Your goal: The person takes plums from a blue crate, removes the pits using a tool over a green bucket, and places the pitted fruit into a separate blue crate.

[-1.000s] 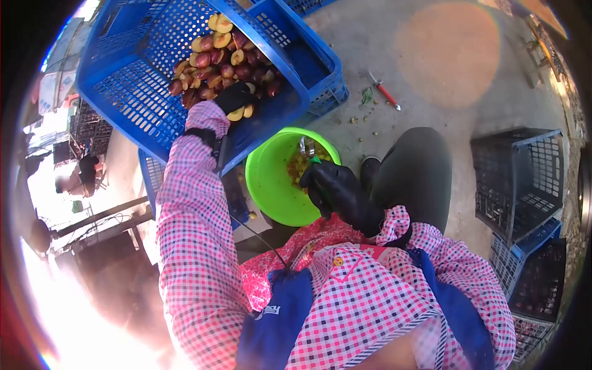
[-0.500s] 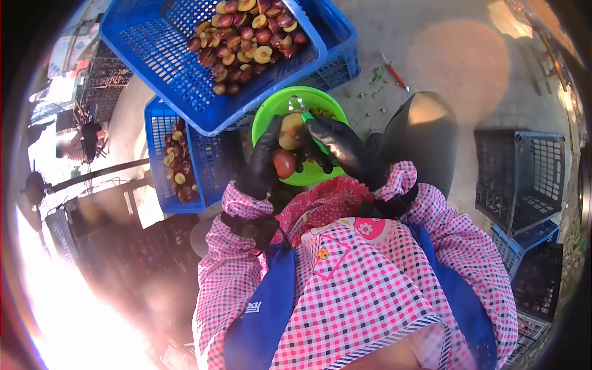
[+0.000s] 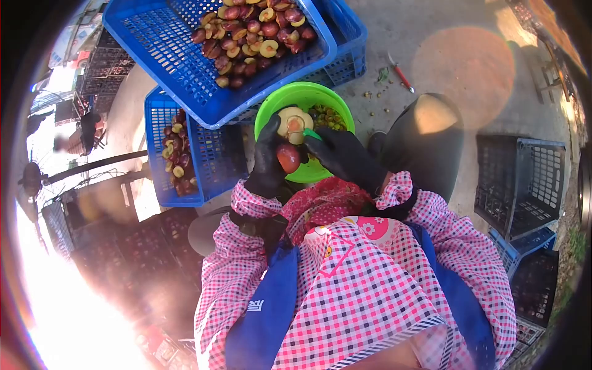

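Observation:
My left hand (image 3: 267, 153), in a black glove, is closed around a halved plum (image 3: 285, 117) with its pale cut face up. A red-skinned plum piece (image 3: 288, 158) sits lower in the same hand. My right hand (image 3: 343, 153), also gloved in black, grips a green-handled pitting tool (image 3: 312, 134); its metal end is at the middle of the cut face. Both hands are over a bright green basin (image 3: 301, 90). Pits and yellow-green scraps (image 3: 327, 117) lie in the basin.
A blue crate (image 3: 166, 68) of halved plums (image 3: 246, 40) tilts beyond the basin, on another blue crate (image 3: 348, 61). More halves fill part of a left blue crate (image 3: 216, 157). A red-handled knife (image 3: 402, 75) lies on the floor. Black crates (image 3: 521, 182) stand right.
The tool's metal end has come down from above the plum half onto its cut face. The cut face has turned further upward, and more scraps show in the basin.

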The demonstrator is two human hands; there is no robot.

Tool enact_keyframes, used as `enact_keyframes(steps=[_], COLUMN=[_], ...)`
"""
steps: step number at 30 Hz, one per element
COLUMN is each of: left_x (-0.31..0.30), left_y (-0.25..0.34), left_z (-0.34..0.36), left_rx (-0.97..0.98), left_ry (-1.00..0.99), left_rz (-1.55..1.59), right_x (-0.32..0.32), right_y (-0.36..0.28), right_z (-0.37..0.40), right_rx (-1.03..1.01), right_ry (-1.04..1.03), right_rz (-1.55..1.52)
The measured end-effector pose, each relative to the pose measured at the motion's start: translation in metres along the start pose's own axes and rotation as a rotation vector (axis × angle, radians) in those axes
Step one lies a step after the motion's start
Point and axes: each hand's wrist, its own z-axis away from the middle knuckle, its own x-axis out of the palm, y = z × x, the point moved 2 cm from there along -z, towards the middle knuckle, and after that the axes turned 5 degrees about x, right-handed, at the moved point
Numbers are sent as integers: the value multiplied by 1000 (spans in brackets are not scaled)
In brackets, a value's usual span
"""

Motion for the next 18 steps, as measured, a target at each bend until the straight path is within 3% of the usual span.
enact_keyframes(steps=[5,8,14,16,18], left_x=[9,5,10,4,4], left_y=[3,1,-6,-1,1], left_z=[1,-2,-12,-11,-14], left_rx=[4,2,159,63,128], left_ry=[71,-31,101,-36,-39], left_rz=[39,-123,-102,-134,-243], right_x=[-5,-8,-17,-27,-22], right_y=[-1,-9,-18,-25,-19], right_z=[-1,0,-3,-5,0], right_rx=[19,26,-27,-48,639], right_ry=[-103,-188,-263,-306,-641], right_rz=[-7,-63,-238,-242,-745])
